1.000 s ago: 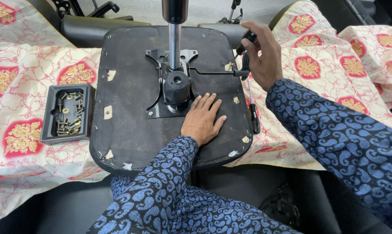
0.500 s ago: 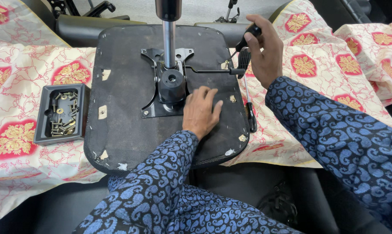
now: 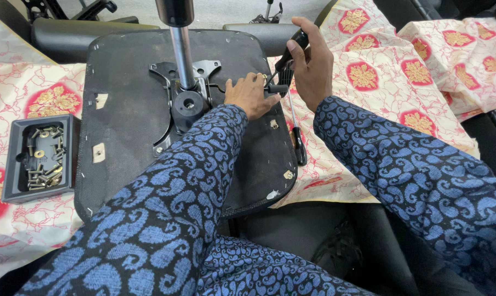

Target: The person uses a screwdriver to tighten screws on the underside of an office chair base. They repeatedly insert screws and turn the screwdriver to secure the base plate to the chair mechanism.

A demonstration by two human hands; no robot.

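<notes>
An upturned black chair seat [image 3: 127, 142] lies on a patterned cloth. A metal mechanism plate [image 3: 190, 104] and a chrome gas cylinder [image 3: 181, 55] stand at its middle. My left hand [image 3: 250, 94] rests at the right of the plate, fingers curled over the thin lever [image 3: 219, 86] near its black knob [image 3: 279, 88]. My right hand [image 3: 313, 63] grips a black-handled screwdriver [image 3: 290, 50], whose tip points down toward my left fingers. The tip itself is hidden.
A black tray [image 3: 12, 164] with several screws and bolts sits left of the seat. A second screwdriver [image 3: 298, 140] lies on the cloth [image 3: 379, 109] by the seat's right edge. Dark chair parts lie at the back.
My left hand has slid from the flat of the seat up and right to the lever. The right hand has tilted the screwdriver down toward it. The view has shifted closer.
</notes>
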